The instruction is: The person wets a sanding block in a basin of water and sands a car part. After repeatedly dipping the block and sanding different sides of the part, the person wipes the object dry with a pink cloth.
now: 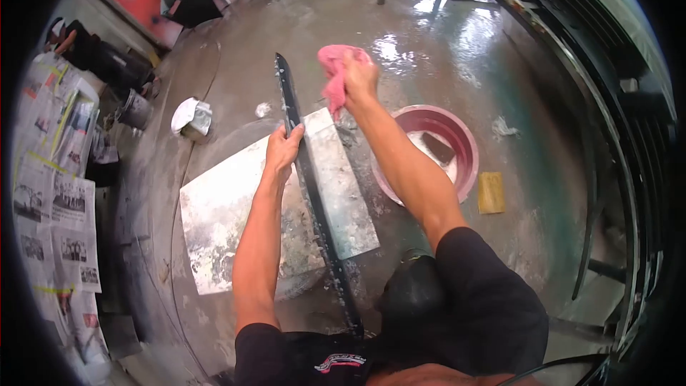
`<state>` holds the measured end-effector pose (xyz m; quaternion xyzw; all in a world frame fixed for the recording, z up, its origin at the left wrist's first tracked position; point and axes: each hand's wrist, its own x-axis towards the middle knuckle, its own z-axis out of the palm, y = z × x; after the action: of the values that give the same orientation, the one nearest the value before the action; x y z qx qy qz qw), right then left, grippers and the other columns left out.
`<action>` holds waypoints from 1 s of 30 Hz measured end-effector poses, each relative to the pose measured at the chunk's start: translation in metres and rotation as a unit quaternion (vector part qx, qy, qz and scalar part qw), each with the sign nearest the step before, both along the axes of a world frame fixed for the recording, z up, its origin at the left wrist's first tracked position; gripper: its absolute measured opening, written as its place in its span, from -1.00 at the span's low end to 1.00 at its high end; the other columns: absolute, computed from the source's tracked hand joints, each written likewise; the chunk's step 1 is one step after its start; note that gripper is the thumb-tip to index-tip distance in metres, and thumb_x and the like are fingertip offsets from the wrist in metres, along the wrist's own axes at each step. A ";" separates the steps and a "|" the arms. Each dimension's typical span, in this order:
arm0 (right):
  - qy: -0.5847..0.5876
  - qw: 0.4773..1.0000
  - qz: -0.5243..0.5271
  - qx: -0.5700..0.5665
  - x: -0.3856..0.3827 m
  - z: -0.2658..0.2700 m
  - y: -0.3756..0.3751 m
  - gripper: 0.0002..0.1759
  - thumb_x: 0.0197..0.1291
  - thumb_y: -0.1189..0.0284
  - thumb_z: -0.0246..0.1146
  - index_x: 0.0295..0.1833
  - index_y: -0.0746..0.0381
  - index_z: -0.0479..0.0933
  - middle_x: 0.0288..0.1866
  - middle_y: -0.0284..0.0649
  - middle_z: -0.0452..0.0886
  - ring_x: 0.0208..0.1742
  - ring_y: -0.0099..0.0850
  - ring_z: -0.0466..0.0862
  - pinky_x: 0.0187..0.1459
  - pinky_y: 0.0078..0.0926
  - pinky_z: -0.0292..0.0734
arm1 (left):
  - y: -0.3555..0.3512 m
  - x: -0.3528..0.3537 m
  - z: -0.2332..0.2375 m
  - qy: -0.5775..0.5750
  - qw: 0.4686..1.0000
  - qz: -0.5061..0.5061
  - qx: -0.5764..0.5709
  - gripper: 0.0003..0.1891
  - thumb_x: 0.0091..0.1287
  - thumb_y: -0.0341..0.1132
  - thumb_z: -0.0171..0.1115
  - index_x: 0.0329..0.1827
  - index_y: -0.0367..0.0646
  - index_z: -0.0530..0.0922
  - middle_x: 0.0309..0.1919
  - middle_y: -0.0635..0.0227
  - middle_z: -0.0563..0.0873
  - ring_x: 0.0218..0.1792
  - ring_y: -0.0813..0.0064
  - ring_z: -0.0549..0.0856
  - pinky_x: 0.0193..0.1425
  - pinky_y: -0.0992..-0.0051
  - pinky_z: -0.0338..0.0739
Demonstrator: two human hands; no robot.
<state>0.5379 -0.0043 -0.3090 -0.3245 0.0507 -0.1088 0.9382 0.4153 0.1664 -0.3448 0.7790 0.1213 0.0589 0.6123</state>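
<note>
My left hand (284,146) is closed around a long, narrow black trim strip (308,179), which lies lengthwise across a worn white board (236,207). Whitish flecks or suds dot the strip's edge. Bunched in my right hand (361,78) is a pink cloth (334,64), raised to the right of the strip's far end and apart from it. Beneath my right forearm stands a round reddish basin (468,150), partly hidden by the arm. Inside the basin are pale liquid and a dark block-like piece (437,148).
A yellow rectangular pad (491,193) lies on the wet floor right of the basin. Black long parts on a rack (607,50) line the right side. Newspaper-covered panels (57,207) stand at left. A small white-covered container (191,120) sits beyond the board. Another person (100,53) is at far left.
</note>
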 end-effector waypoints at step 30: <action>-0.330 0.842 -0.054 -0.422 -0.091 0.157 0.053 -0.64 0.36 0.34 0.29 0.17 0.30 0.58 0.01 -0.04 0.67 -0.09 -0.28 0.67 -0.09 -0.38 0.61 | 0.100 -0.079 0.262 -0.316 0.927 0.170 0.110 -0.39 0.58 0.12 0.07 0.20 -0.38 0.57 -0.01 0.16 0.77 -0.09 0.39 0.79 0.00 0.47 0.72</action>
<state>0.4467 0.0491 -0.1522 -0.6306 -0.2956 -0.2712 0.6644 0.3364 0.2667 -0.0827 0.7500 0.0445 0.4182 0.5105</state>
